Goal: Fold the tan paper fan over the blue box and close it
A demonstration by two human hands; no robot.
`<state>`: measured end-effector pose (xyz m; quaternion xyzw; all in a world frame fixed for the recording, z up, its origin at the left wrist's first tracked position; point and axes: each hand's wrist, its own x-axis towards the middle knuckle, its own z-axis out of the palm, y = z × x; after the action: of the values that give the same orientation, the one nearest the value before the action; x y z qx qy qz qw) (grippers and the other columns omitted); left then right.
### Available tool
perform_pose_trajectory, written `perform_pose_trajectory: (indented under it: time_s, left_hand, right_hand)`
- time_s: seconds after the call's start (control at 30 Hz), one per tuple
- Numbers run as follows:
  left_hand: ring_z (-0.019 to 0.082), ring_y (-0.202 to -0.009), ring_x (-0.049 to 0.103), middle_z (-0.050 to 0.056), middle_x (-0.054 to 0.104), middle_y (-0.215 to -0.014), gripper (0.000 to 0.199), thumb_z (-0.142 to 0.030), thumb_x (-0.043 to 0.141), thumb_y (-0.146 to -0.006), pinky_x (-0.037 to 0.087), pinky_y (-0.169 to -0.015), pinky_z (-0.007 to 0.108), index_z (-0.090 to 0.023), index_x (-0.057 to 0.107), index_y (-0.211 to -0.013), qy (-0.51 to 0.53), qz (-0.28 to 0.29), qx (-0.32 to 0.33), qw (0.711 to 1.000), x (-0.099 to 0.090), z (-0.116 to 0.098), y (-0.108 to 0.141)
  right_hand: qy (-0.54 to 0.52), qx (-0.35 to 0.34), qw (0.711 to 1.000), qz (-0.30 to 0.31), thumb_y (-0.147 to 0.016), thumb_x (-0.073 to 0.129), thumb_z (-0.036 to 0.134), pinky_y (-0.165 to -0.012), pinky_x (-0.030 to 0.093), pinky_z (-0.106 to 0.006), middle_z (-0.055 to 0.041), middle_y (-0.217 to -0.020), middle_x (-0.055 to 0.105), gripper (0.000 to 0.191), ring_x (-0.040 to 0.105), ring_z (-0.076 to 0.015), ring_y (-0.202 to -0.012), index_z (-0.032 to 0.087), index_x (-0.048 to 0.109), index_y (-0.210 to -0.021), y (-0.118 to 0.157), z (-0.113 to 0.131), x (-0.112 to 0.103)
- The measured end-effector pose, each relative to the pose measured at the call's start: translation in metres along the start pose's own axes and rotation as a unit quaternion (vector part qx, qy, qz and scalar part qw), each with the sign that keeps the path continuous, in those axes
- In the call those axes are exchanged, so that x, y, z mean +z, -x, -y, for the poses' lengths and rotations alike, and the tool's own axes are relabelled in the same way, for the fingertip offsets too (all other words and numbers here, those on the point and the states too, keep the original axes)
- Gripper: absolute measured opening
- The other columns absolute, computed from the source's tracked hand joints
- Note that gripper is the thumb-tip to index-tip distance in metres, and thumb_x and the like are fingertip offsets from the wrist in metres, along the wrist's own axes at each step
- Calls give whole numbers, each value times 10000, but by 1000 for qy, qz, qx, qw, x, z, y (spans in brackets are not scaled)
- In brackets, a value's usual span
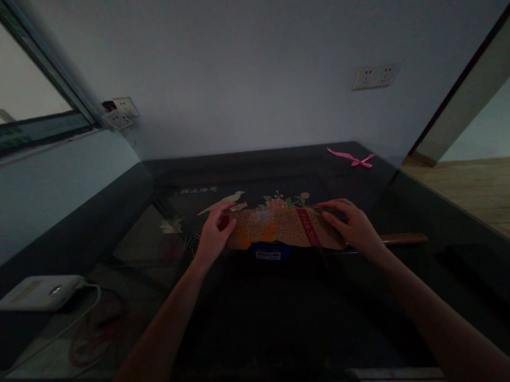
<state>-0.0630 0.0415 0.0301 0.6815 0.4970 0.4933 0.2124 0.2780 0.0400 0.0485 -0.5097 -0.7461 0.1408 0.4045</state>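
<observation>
A brown patterned sheet [283,225] with orange patches and a red band stretches between my two hands over the dark table. My left hand [215,232] pinches its left end, where a bit of red shows beside the fingers. My right hand [353,225] grips the upper right end between thumb and fingers. Just below the sheet's lower edge a blue object [269,252] with a pale label shows; the sheet covers the rest of it. A brown wooden handle [405,239] lies to the right of my right wrist.
On the dark table [253,162], a pink ribbon [354,159] lies at the back right. A white device [39,293] with a cable sits at the left, near a coiled reddish cable [89,345]. Wall sockets [375,76] are on the wall behind.
</observation>
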Motion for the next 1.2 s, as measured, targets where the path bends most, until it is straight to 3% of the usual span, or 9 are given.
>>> perform_pose_trajectory:
  time_s: [0.23,0.47,0.6,0.73,0.9,1.03,1.2]
  left_hand:
    - [247,-1194,544,102,620,-1229,341,-228,562,-806,372,-1069,442,-179,608,-1140,-19,-7,6,1000,1,-4,-1]
    - [258,-1220,530,102,611,-1250,333,-239,539,-816,360,-1085,461,-184,623,-1133,26,-8,-13,1000,2,-3,0]
    - [252,-1272,490,82,596,-1285,380,-178,446,-813,317,-1122,466,-191,630,-1145,74,-6,-26,997,4,-6,1]
    - [244,-1319,443,62,563,-1337,454,-119,470,-754,284,-1148,455,-209,613,-1175,90,-6,-22,996,4,-7,3]
    - [246,-1329,432,74,521,-1381,451,-113,528,-761,278,-1149,471,-214,595,-1195,47,6,13,999,5,-3,3]
    - [258,-1316,449,84,514,-1387,364,-138,537,-795,322,-1119,487,-212,630,-1139,24,9,23,999,6,-4,3]
    - [261,-1303,458,93,537,-1361,330,-168,559,-815,314,-1116,502,-213,638,-1133,3,6,28,1000,5,-11,3]
  right_hand:
    - [-10,-4,1000,-1,-853,530,277,-825,507,-425,-97,-1004,657,210,622,-257,-964,225,692,-977,-1,-5,3]
    - [-19,19,1000,9,-854,538,280,-733,542,-391,-103,-1030,654,217,620,-266,-986,231,696,-995,0,-5,3]
    - [-23,41,999,18,-848,552,294,-718,547,-404,-106,-1045,654,243,644,-248,-871,226,689,-1037,0,-6,0]
    - [-47,61,996,43,-830,603,357,-676,569,-380,-85,-1026,650,333,667,-216,-779,237,658,-1136,0,-7,-3]
    - [-70,71,993,66,-752,712,340,-739,581,-401,-90,-1115,639,435,676,-253,-924,251,647,-1172,3,-3,-2]
    - [-68,77,993,53,-739,722,298,-819,560,-443,-100,-1149,636,361,656,-275,-999,237,691,-1094,2,-1,-3]
    - [-52,96,994,22,-758,704,310,-705,583,-417,-121,-1160,625,313,684,-226,-792,218,706,-1057,0,0,-6]
